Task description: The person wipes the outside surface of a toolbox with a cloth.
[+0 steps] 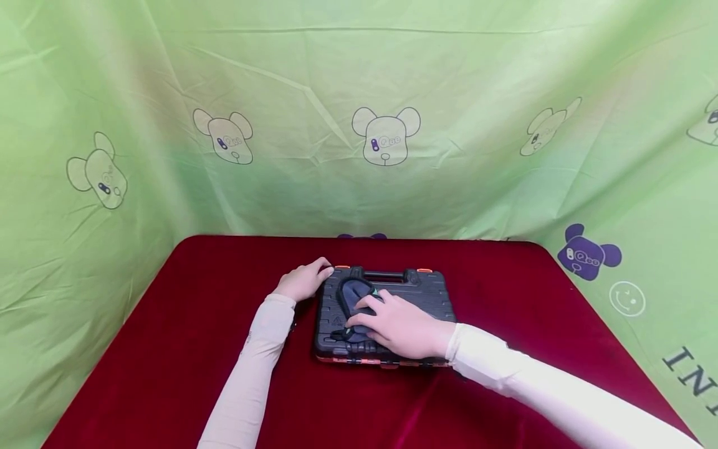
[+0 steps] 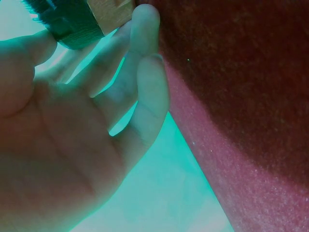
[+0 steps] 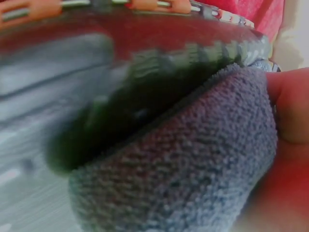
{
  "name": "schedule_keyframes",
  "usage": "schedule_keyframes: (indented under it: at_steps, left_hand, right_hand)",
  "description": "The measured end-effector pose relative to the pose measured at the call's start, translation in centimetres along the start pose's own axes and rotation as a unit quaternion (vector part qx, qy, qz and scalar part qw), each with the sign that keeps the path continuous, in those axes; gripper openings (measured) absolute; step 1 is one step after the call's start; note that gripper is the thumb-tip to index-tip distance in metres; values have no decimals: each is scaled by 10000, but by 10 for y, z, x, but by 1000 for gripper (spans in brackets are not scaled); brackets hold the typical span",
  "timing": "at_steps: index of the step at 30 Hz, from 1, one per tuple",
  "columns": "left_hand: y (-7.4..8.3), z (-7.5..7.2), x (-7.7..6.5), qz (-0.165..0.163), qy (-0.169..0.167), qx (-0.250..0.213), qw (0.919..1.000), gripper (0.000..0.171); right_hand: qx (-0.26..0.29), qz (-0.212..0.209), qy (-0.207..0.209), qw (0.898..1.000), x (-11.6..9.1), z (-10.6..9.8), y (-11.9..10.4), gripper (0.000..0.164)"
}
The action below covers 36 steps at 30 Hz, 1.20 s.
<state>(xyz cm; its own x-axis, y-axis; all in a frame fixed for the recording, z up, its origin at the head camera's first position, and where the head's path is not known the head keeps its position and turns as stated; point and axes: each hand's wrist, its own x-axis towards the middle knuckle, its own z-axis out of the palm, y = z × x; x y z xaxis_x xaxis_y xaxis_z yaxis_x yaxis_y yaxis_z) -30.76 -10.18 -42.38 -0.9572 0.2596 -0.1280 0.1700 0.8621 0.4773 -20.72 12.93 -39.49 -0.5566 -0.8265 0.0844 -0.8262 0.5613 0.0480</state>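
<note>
A black plastic tool case with orange latches lies flat on the table. My left hand grips its far left corner, thumb on one side and fingers round the other; the left wrist view shows the case corner between them. On the lid lies a grey fuzzy cloth pad with black edging and a loop-like dark end. My right hand holds this pad from above with bent fingers. In the right wrist view the pad's nubby surface fills the middle, beside the thumb; the other fingertips are hidden there.
The case's carry handle faces the far side, its orange hinges the near side. A dark red cloth covers the table. Green printed curtains hang close behind and along both sides.
</note>
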Motion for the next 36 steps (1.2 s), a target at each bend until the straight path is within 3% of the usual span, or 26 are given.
schedule_keyframes:
  at_steps: [12,36]
  left_hand:
    - [-2,1,-2,23,-22,12,10000,34]
    - [0,0,1,-34,-76,-74,9999,34]
  right_hand:
    - [16,155,220,9996,-15,2,4,32]
    - [-71,625,530,9966,-15,-3,3,34]
